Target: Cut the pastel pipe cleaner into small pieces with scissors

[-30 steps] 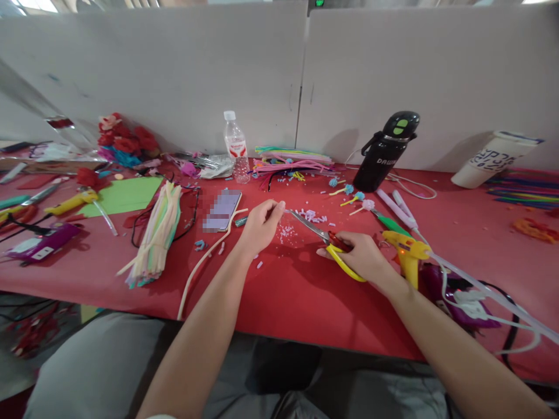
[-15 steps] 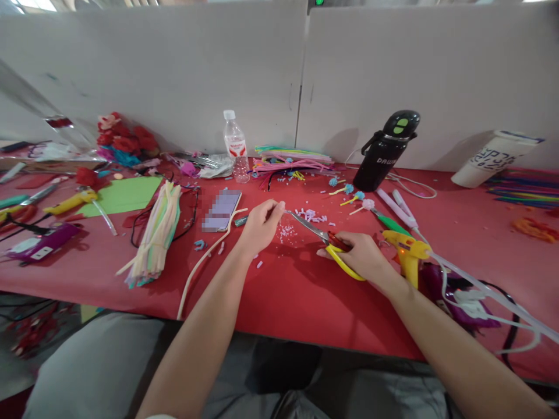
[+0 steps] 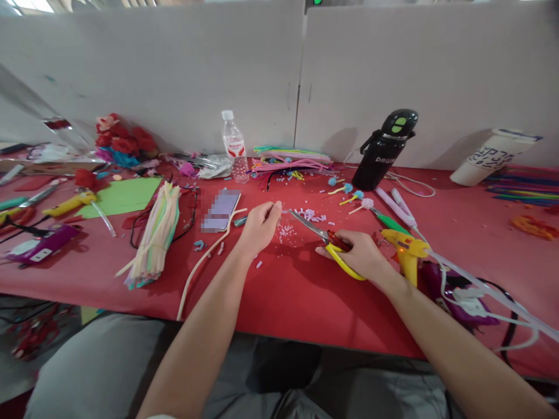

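Note:
Scissors (image 3: pixel 343 260) with yellow and red handles are gripped in my right hand (image 3: pixel 360 253), their blades pointing left toward my other hand. My left hand (image 3: pixel 263 226) pinches a small pale piece (image 3: pixel 285 211) that shows at its fingertips, close to the scissor tips. Short lilac pieces (image 3: pixel 309 215) lie just behind the blades. Fine pale crumbs (image 3: pixel 286 234) are scattered on the red tabletop (image 3: pixel 288 297) between my hands.
A phone (image 3: pixel 222 210), a cream strip (image 3: pixel 192 270) and a bundle of pale strips (image 3: pixel 157 235) lie left. A yellow glue gun (image 3: pixel 406 250) is beside my right wrist. Behind stand a clear bottle (image 3: pixel 236 148), a black bottle (image 3: pixel 379 154) and a tilted cup (image 3: pixel 489 157).
My left hand has shifted slightly left, leaving a small gap between its fingertips and the scissor tips. My right hand and the scissors have hardly moved.

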{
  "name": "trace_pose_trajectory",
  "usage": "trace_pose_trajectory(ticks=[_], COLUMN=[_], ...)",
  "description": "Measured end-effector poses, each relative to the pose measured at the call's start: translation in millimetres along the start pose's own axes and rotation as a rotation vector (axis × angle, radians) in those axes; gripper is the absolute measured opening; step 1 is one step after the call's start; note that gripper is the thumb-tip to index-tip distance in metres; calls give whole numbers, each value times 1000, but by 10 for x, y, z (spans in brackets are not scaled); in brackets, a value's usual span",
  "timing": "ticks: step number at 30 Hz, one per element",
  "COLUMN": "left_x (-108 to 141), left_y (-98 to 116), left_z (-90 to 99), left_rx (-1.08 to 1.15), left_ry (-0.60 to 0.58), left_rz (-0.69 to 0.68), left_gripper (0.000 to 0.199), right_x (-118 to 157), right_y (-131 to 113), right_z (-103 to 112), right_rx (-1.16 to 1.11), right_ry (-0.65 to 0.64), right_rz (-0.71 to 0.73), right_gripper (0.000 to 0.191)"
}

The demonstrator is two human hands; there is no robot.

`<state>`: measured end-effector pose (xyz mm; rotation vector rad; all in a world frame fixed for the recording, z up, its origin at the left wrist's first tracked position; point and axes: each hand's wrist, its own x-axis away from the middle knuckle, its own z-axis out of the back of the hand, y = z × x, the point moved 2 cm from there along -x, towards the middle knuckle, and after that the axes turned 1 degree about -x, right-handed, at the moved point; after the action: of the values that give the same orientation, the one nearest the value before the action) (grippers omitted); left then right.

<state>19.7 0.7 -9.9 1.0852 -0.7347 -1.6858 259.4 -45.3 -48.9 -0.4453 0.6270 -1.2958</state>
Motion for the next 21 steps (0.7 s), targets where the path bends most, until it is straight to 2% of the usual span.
trace_pose_trajectory(ticks=[21], left_x=[1], left_y=[33], left_z=[-1], left_rx=[-11], left_ry=[-6], left_rz=[8], left_gripper=[43], right_x=[1], right_y=[-6], right_z=[12], right_rx=[22], right_ry=[-21], right_rz=[6], right_gripper=[51])
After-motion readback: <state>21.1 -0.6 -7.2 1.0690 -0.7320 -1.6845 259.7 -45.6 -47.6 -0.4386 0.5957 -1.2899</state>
